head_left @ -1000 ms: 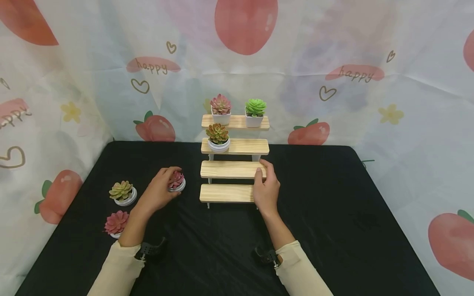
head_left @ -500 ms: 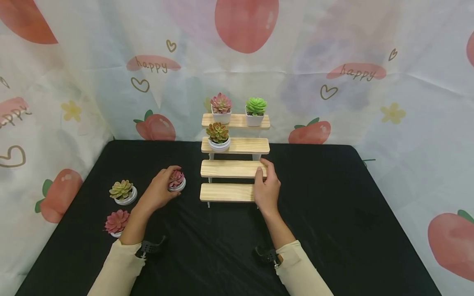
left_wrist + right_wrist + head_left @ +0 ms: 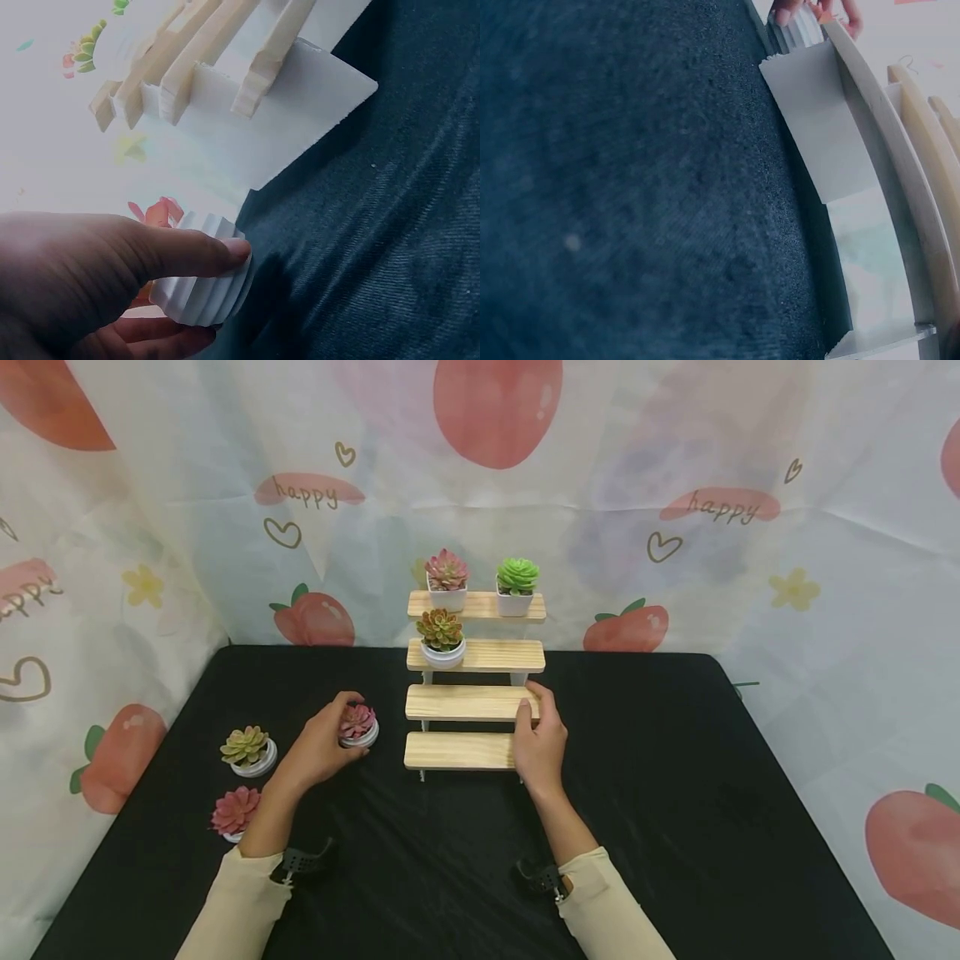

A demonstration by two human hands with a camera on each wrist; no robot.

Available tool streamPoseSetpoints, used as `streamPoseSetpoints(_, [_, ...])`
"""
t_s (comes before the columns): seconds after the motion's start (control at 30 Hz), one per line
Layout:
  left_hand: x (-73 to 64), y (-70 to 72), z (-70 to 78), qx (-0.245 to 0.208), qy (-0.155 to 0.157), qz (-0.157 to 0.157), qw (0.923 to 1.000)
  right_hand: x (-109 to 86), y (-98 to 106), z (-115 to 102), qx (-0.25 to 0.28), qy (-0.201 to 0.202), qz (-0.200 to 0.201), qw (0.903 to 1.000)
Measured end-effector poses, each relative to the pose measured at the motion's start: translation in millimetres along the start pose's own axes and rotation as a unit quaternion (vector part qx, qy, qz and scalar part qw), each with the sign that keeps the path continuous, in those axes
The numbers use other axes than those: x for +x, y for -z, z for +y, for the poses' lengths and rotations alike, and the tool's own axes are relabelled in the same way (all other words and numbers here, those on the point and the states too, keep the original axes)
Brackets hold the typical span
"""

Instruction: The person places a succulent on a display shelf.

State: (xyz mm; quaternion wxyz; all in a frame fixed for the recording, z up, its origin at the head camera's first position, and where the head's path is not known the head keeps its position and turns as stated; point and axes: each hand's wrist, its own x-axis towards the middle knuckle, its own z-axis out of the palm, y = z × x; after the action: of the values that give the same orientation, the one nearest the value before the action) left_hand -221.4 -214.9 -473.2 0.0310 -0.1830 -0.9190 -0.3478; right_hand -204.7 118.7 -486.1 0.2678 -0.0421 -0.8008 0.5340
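Note:
My left hand (image 3: 318,747) grips a small pink succulent (image 3: 357,722) in a round white pot, left of a wooden tiered plant stand (image 3: 459,752). In the left wrist view, my thumb lies across the ribbed white pot (image 3: 206,296), with fingers curled beneath it. My right hand (image 3: 542,747) holds the stand by the right end of its lower steps, thumb over a step and index finger reaching behind. A brown-green succulent (image 3: 439,628) sits on the second step from the top. The top step carries a pink succulent (image 3: 447,572) and a bright green one (image 3: 517,577).
At the left of the black-covered table (image 3: 675,827) stand a yellow-green succulent (image 3: 244,746) and a pink-red one (image 3: 236,808), the latter partly behind my left forearm. A fruit-printed curtain (image 3: 600,460) hangs behind and along the sides.
My left hand's fingers have shifted slightly left and back, and more of the pink succulent shows between them. The right hand and the stand have kept their places.

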Motion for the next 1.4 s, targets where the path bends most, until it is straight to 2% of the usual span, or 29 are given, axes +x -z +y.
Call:
streamPoseSetpoints(0.3, [-0.4,5.2,3.4,0.004,0.012,0.008,0.9999,0.1,0,0,0.002,0.002,0.000,1.0000])
streamPoseSetpoints(0.6, [-0.8,11.9,8.3,-0.028,0.008,0.029,0.9992,-1.1,0,-1,-0.002,-0.001,0.000,1.0000])
streamPoseSetpoints(0.97, [-3.9,23.7,29.4,-0.051,0.024,0.034,0.9979,-0.3,-1,-2,-0.003,0.002,0.004,1.0000])
streamPoseSetpoints(1.13, [-3.9,26.2,35.2,-0.054,0.017,0.049,0.9972,-0.2,-1,-1,-0.008,0.003,0.007,0.9999])
streamPoseSetpoints(1.4, [-5.3,29.5,48.7,-0.067,-0.017,0.082,0.9942,-0.2,-1,-1,-0.007,0.001,0.005,1.0000])
